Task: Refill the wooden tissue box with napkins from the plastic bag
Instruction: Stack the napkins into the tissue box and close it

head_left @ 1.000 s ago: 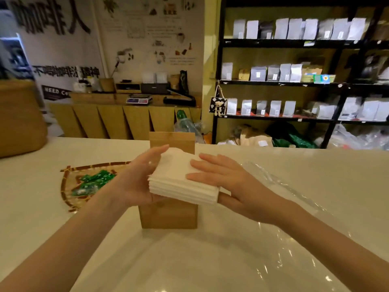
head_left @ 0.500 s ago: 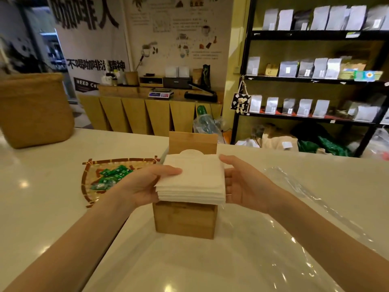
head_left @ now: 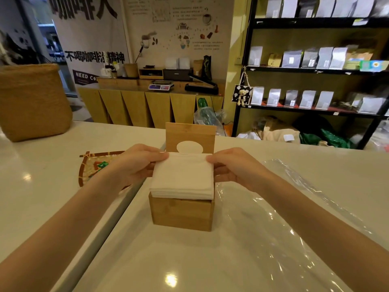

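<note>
The wooden tissue box [head_left: 182, 213] stands in the middle of the white counter, its lid [head_left: 190, 133] with an oval hole swung up at the back. A thick stack of white napkins [head_left: 183, 178] lies flat across the box's open top, its upper layers still above the rim. My left hand [head_left: 136, 163] grips the stack's left side, thumb on top. My right hand [head_left: 233, 168] grips the right side the same way. The clear plastic bag [head_left: 280, 218] lies flat and crumpled on the counter under and to the right of the box.
A woven mat [head_left: 92, 165] with green packets lies left of the box. A big straw basket [head_left: 31, 102] stands at the far left of the counter [head_left: 37, 199]. Beyond the counter are a wooden sideboard and black shelves with pouches.
Both hands shifted from resting over the stack to gripping its two sides, and the napkins came down squarely onto the box's opening. The camera moved closer and tilted.
</note>
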Motion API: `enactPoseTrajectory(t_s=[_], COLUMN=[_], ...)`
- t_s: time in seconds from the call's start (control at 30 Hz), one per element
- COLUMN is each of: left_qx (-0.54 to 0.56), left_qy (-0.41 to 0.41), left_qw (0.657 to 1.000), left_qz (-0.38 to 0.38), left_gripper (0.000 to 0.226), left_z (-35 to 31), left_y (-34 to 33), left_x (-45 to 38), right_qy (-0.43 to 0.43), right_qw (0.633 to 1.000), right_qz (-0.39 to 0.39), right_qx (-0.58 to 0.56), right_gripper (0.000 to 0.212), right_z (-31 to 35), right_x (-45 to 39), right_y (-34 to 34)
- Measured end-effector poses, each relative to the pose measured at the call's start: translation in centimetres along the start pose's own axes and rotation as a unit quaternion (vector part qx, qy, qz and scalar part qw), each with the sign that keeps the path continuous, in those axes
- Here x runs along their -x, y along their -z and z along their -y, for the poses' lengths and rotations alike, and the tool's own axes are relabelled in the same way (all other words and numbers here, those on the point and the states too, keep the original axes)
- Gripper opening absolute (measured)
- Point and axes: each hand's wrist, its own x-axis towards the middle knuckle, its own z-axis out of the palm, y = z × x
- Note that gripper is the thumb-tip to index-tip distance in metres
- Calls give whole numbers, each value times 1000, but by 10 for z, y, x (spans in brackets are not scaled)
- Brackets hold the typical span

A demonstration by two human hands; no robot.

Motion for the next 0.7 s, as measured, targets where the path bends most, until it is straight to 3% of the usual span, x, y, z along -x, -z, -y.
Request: enactPoseTrajectory(t_s=[0.1, 0.23, 0.33, 0.5, 0.7], left_qx=[-62, -138, -170, -240, -274], left_qy=[-23, -79, -68, -66, -108], left_qw=[997, 984, 981, 968, 955], left_qz=[-42, -85, -67, 18, -26], left_gripper=[34, 29, 27, 45, 43], left_z=[0, 4, 6, 5, 10], left_y=[-3, -4, -2, 5, 2], left_x=[-3, -11, -11, -7, -11], right_qy=[38, 72, 88, 88, 114], right_qw=[996, 984, 977, 972, 954], right_qz=[-31, -80, -105, -114, -93], right_qx=[70, 143, 162, 183, 262], right_gripper=[3, 14, 20, 20, 10], right_z=[-1, -3, -7, -13, -7], right_x=[0, -3, -7, -9, -8], right_y=[0, -1, -2, -3, -6])
